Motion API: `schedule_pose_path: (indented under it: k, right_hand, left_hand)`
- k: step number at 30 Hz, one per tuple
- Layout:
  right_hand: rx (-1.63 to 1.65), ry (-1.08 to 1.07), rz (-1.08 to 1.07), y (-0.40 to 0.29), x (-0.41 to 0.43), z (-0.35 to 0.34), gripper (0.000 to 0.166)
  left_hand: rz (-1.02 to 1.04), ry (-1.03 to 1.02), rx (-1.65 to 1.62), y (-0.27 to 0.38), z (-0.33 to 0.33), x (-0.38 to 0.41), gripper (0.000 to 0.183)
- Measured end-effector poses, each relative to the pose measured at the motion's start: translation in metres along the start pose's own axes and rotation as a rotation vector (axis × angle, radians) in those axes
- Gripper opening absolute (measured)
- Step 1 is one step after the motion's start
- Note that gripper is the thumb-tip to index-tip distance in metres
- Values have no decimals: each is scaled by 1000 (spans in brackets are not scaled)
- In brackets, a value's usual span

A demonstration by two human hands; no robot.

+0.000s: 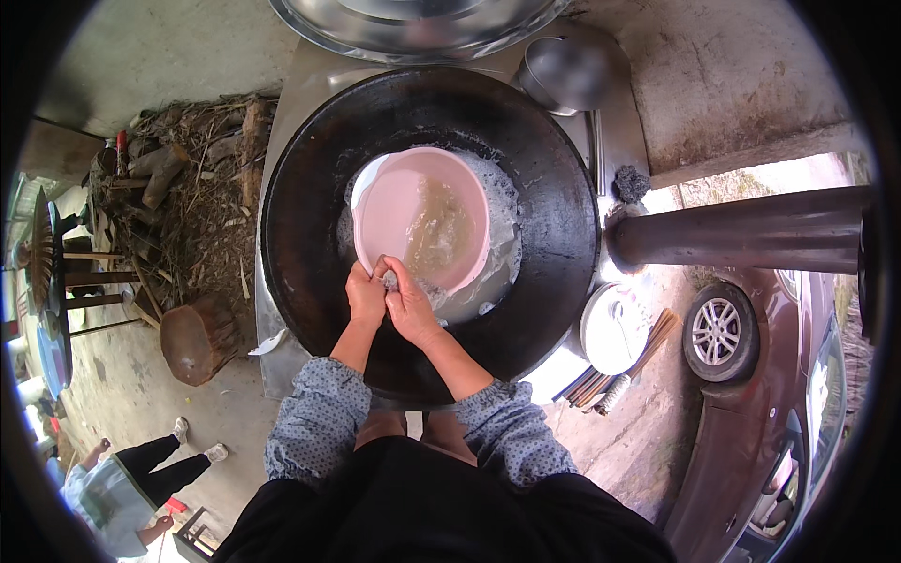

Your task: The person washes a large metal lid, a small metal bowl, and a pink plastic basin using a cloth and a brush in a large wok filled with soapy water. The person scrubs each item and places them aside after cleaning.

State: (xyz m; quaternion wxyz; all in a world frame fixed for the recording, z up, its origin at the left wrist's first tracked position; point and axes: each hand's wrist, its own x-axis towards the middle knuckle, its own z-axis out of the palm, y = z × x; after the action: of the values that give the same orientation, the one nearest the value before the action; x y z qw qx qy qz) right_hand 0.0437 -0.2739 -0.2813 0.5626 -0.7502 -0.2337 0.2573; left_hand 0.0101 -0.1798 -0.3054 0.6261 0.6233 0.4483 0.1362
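A large black wok point(556, 211) holds cloudy, foamy water point(501, 246). In its middle is a pink plastic basin point(391, 211), tilted, with murky water in its right part. A white rim, perhaps of a bowl, shows at the basin's upper left. My left hand point(367, 292) grips the basin's near rim. Close beside it, my right hand point(410, 302) is at the same rim with bent fingers, and a greyish, mesh-like scrubber point(391, 280) shows partly between the hands. The right hand's exact hold is hidden.
Behind the wok lie a metal lid point(422, 35) and a metal pot point(549, 74). To the right are a steel-wool scrubber point(631, 184), a stovepipe point(739, 232), white plates point(612, 331), chopsticks point(651, 348) and a parked car point(732, 436). Firewood point(204, 176) and another person point(120, 492) are at left.
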Motion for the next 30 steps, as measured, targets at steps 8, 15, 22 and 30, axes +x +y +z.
schedule_pose_path:
  k: [8,15,22,30]
  right_hand:
    - [-608,-102,-255,21,-19,-25,59]
    - [-739,-150,-341,51,-15,-91,46]
    - [-549,70,-410,25,-4,-67,46]
    - [-528,-84,-589,13,-21,-72,48]
  left_hand:
    - [-112,98,4,-14,3,13,18]
    - [-367,-131,0,50,-19,27,24]
    - [-421,191,-483,8,0,4,27]
    - [-678,119,-739,-38,28,-6,20]
